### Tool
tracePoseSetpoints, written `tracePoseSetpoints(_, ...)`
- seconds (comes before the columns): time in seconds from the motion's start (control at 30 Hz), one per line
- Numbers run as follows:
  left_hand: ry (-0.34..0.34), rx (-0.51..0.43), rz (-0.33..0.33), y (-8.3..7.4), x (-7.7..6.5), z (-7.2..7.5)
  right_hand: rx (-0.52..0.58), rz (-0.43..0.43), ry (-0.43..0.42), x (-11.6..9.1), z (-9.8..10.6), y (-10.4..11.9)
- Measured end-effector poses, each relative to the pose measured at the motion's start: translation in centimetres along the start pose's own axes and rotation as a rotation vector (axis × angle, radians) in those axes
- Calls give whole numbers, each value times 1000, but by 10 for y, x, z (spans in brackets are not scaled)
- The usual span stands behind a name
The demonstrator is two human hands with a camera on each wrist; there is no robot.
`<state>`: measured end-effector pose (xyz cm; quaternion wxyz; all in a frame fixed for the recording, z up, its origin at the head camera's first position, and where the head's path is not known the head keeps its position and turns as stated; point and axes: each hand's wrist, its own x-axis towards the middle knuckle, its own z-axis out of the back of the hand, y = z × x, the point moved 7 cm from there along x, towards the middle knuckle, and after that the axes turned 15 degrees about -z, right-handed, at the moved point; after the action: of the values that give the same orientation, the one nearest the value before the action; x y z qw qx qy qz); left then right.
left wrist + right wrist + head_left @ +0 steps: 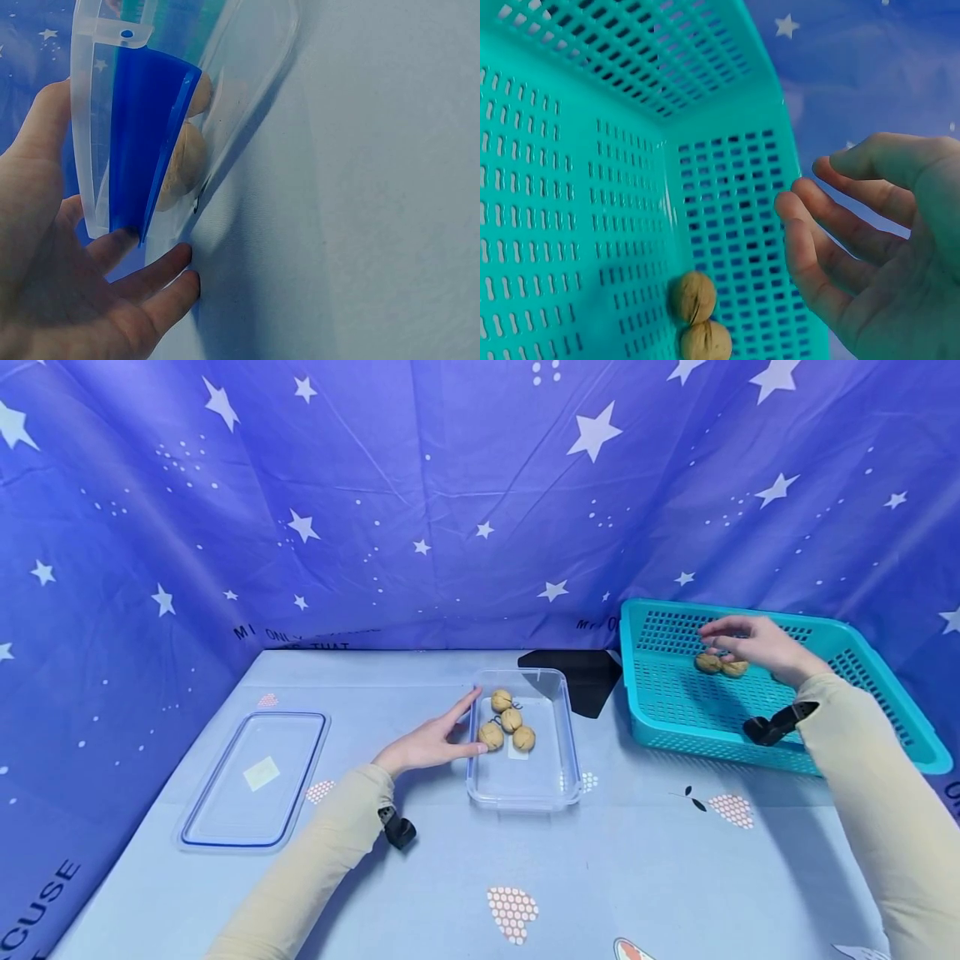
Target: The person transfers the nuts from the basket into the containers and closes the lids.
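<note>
Head view: a table (600, 868) bears turquoise basket (690, 740), clear container (525, 778)

A blue-rimmed lid (247, 810) lies flat at left. The right hand (757, 647), fingers loosely bent and parted, hovers over the basket; the left hand (427, 742), thumb and fingers spread apart, touches the container's left side. Four walnuts (512, 720) sit inside the container; two other walnuts (708, 663) lie in the basket.

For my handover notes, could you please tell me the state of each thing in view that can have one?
Clear plastic container: uncovered, upright, four walnuts inside
Blue-edged clear lid: off, lying flat
Turquoise basket: uncovered, upright, at least two walnuts inside
Walnuts: in their shells
Left grip: fingers extended, touching the container's side
Right grip: fingers loosely bent, over the basket, visibly holding nothing
</note>
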<state>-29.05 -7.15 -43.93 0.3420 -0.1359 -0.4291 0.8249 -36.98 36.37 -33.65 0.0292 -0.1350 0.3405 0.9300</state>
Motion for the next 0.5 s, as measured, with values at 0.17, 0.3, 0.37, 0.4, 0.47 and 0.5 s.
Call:
tracePoseSetpoints(0.17, 1, -6, -3, 1, 0, 0, 54, -11, 5, 6, 4, -13)
tracePoseSetpoints(0.3, 3, -1, -4, 1, 0, 0, 65, -18, 4, 12, 7, -23)
tracePoseSetpoints(0.37, 2, 3, -6, 1, 0, 0, 66, -35, 9, 16, 8, -29)
tracePoseSetpoints(0.4, 2, 4, -8, 0, 0, 0, 62, -45, 15, 18, 9, -32)
tracePoseSetpoints(0.47, 2, 4, -12, 0, 0, 0, 60, -62, 20, 21, 9, -37)
tracePoseSetpoints(0.5, 1, 4, -12, 0, 0, 1, 60, -68, 22, 22, 10, -39)
